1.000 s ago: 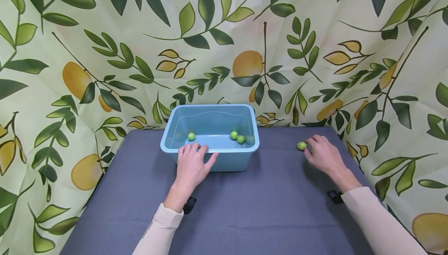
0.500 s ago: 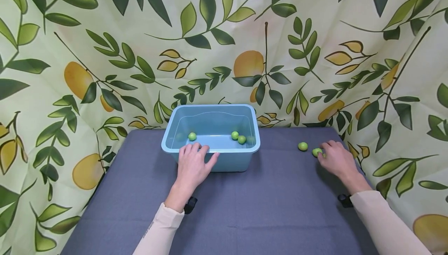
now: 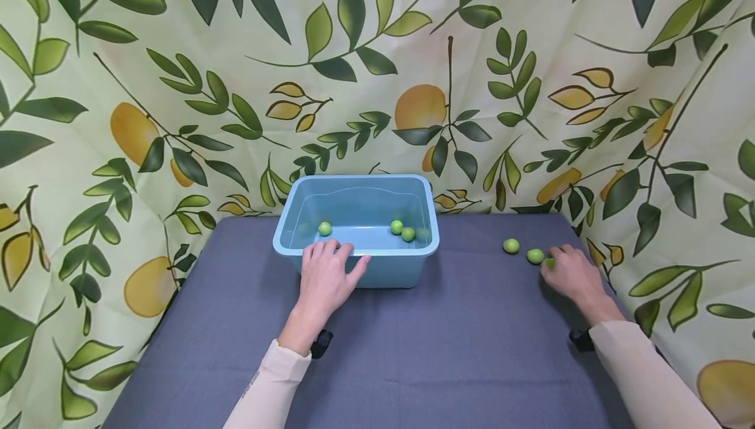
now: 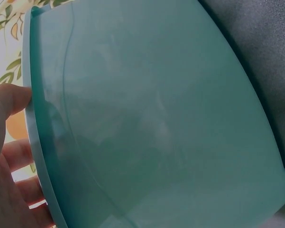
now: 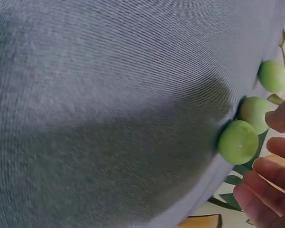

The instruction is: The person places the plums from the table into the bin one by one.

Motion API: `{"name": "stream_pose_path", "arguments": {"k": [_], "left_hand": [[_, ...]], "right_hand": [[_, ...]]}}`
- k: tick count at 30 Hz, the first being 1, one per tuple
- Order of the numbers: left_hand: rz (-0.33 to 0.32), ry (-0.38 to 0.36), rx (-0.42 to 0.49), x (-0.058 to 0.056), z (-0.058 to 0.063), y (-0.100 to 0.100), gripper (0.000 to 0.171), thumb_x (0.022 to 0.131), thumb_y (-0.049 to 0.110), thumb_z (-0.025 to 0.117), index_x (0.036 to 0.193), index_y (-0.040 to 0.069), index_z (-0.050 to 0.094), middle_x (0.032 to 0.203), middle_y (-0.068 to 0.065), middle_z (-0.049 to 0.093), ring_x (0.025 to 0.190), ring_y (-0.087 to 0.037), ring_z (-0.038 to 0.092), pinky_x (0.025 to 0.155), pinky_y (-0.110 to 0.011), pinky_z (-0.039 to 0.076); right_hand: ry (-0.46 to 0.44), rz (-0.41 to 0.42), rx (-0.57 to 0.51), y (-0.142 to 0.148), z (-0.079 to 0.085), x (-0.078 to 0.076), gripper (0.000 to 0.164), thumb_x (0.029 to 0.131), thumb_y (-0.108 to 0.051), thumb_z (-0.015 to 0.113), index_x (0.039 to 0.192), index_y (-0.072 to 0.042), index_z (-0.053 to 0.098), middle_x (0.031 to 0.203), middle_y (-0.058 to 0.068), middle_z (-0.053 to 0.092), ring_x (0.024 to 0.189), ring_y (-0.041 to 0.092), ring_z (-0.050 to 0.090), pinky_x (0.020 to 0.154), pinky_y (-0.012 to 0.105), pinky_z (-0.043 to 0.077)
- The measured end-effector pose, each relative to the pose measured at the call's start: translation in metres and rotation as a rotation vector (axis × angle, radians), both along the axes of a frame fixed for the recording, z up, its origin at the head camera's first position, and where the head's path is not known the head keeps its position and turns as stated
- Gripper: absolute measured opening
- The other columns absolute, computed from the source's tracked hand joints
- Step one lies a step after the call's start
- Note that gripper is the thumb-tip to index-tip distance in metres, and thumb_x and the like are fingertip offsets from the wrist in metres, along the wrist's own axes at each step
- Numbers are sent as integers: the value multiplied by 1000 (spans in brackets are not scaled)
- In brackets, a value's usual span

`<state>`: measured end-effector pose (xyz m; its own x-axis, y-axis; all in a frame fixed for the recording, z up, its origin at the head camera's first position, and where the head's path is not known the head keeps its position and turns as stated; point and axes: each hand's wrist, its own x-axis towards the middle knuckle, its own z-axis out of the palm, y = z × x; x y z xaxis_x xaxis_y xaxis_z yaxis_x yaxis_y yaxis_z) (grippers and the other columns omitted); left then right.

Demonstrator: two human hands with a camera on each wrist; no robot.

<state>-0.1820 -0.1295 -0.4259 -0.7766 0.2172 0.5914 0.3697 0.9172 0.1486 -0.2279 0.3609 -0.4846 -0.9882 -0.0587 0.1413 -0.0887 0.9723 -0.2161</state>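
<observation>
My left hand [image 3: 326, 276] rests on the front rim of a light blue plastic bin [image 3: 360, 272], fingertips over the edge. In the left wrist view, the thumb [image 4: 16, 97] meets the rim and the other fingers reach behind it. A small round green fruit, lime-like [image 3: 550, 263], sits partly hidden by my right hand [image 3: 572, 278]. In the right wrist view, that hand's loosely bent, spread fingers [image 5: 275, 173] lie close to the nearest fruit [image 5: 238, 142], with none visibly curled round it. Two more such fruits, one [image 3: 535, 256] close by and another [image 3: 510, 245] farther left, lie on the table.
Inside the bin are one green fruit [image 3: 324, 228] at the left and two touching fruits [image 3: 408, 234] at the right. A dark grey-blue cloth [image 3: 425, 350] covers the table. A leaf-patterned curtain [image 3: 377, 88] hangs behind and along both sides.
My right hand has moved from beside the leftmost table fruit to the right and slightly nearer, uncovering the middle fruit and part of the rightmost one. My left hand stays on the rim.
</observation>
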Motion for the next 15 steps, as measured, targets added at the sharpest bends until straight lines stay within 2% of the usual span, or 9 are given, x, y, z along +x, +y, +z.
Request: {"name": "stream_pose_path", "arguments": {"k": [8,15], "left_hand": [[3,-5,-1,0,0,0,37,94,44,70,102,8,76,95,-13,65,87,-35,58,89,-52,44],[0,0,-2,-1,1,-1,37,94,44,69,101,8,75,94,-12,64,87,-35,58,89,-51,44]], "right_hand": [[-49,-10,-55,1,-10,-4,42,91,-17,61,120,13,58,118,37,52,108,57,51,74,71,46],[-68,-29,-98,5,-12,-7,40,89,-14,61,118,14,57,113,35,52,100,53,54,71,67,46]]}}
